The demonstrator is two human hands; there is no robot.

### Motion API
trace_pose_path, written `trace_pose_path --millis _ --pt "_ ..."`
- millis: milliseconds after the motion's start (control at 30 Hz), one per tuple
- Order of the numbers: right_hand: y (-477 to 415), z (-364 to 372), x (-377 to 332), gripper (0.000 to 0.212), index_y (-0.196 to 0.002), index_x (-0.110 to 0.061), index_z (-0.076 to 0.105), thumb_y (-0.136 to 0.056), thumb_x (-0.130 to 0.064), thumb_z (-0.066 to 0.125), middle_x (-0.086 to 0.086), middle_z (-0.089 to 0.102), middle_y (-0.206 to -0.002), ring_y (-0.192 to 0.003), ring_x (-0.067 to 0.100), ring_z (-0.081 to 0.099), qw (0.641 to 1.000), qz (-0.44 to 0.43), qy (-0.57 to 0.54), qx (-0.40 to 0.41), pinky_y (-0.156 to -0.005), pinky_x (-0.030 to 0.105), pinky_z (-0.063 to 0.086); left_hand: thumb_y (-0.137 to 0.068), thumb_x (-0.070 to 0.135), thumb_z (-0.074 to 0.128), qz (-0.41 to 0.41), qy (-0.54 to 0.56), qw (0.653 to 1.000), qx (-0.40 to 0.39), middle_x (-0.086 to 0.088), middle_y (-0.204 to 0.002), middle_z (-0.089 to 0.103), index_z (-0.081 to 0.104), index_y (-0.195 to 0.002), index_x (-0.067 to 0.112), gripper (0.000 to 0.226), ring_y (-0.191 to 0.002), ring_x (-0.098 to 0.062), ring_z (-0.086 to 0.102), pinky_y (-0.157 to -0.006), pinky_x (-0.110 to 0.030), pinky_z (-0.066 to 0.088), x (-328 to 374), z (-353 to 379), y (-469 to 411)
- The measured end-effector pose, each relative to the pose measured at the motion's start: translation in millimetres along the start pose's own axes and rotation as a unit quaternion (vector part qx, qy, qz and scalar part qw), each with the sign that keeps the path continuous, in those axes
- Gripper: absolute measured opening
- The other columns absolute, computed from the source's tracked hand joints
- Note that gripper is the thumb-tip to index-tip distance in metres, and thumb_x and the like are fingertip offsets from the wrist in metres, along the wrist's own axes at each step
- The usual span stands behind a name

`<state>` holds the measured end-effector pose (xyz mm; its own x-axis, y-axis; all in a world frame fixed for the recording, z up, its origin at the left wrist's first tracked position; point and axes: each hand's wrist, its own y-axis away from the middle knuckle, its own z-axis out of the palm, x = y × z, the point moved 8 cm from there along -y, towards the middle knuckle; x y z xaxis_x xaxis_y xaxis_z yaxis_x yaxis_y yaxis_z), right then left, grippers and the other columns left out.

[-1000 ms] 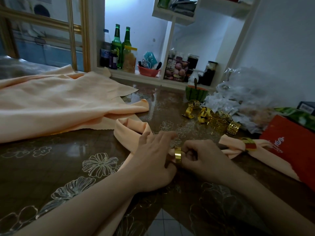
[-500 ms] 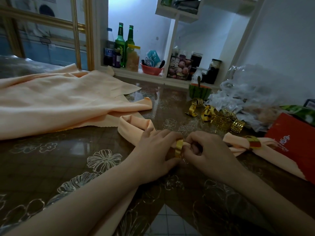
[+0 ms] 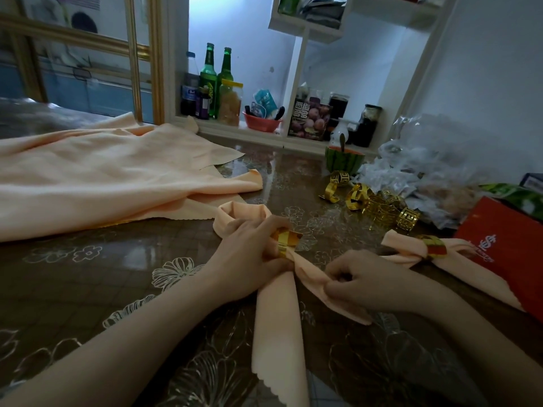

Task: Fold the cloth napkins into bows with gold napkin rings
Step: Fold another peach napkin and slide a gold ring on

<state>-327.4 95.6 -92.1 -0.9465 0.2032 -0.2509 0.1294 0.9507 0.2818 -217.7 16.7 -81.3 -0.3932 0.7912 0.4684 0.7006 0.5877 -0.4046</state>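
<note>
Between the fingertips of both hands, on the glossy flowered table [image 3: 88, 289], lies the peach napkin [image 3: 276, 327] being worked. The left hand [image 3: 246, 259] has its fingers curled round the gathered middle of the cloth, clamped right at the gold ring [image 3: 286, 240], which sits on the napkin just beyond its fingertips and thumb. Past those knuckles the cloth bulges out as a rounded loop; below the thumb one long tail runs toward the person, its scalloped end nearest the camera. The right hand [image 3: 361, 284] pinches the second tail, thumb and curled fingers pressed together on the fabric, a little apart from the ring. Just beyond the right knuckles rests a finished bow [image 3: 402, 251] with its own gold band [image 3: 433, 246], beside a red box [image 3: 505, 251]. Farther out from both hands lie a heap of spare gold rings [image 3: 379, 205] and, off past the left fingers, a spread pile of unfolded napkins [image 3: 102, 177]
</note>
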Motion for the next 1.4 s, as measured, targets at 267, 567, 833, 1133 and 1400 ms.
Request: trace_pose_path --millis 267,567,833,1133,1400 --pt "10.4 -11.6 -9.1 0.016 -0.077 -0.032 0.056 -0.090 -0.038 0.051 -0.006 0.049 -0.094 -0.076 0.007 0.050 0.993 -0.005 0.108 0.055 -0.067 0.023 0.045 -0.082 0.038 0.061 -0.062 0.002 0.998 -0.034 0.009 -0.130 0.047 0.034 -0.132 0.037 0.057 -0.134 -0.015 0.025 -0.113 -0.033 -0.008 -0.8 19.5 -1.5" --pt "-6.2 -6.0 -22.7 0.022 -0.093 -0.030 0.057 -0.099 -0.033 0.036 -0.005 0.054 -0.087 -0.075 0.004 0.049 0.982 -0.063 -0.089 0.154 -0.066 0.017 0.037 -0.086 0.035 0.056 -0.049 -0.013 0.996 -0.078 0.007 -0.141 0.038 0.024 -0.141 0.034 0.064 -0.141 -0.016 0.008 -0.108 -0.045 -0.022 6.4 24.7 0.9" --pt "-15.7 -0.8 -20.8 0.035 -0.129 -0.030 0.054 -0.095 -0.025 0.050 -0.006 0.062 -0.120 -0.104 0.010 0.057 0.972 -0.049 -0.094 0.208 -0.086 0.027 0.045 -0.089 0.037 0.053 -0.196 -0.066 0.966 -0.153 -0.013 -0.150 -0.032 -0.025 -0.144 0.021 0.097 -0.138 -0.031 -0.030 -0.111 -0.049 -0.018 -11.5 22.4 9.8" --pt "-15.0 -3.7 -25.7 0.044 -0.141 -0.034 0.035 -0.099 -0.029 0.043 -0.001 0.053 -0.132 -0.113 0.015 0.053 0.975 -0.025 0.001 0.219 -0.091 0.028 0.044 -0.091 0.014 0.051 -0.226 -0.119 0.949 -0.184 -0.008 -0.158 0.000 0.016 -0.149 0.027 0.068 -0.145 -0.027 0.000 -0.117 -0.046 0.009 -24.2 -26.0 2.8" --pt "-14.7 -3.6 -28.6 0.040 -0.136 -0.036 0.036 -0.098 -0.027 0.040 0.001 0.058 -0.116 -0.101 0.019 0.056 0.968 -0.084 0.018 0.237 -0.082 0.034 0.048 -0.095 0.030 0.049 -0.140 -0.034 0.986 -0.088 -0.006 -0.138 0.048 0.039 -0.139 0.020 0.047 -0.125 -0.023 0.045 -0.108 -0.045 0.033 -23.4 13.9 -64.4"
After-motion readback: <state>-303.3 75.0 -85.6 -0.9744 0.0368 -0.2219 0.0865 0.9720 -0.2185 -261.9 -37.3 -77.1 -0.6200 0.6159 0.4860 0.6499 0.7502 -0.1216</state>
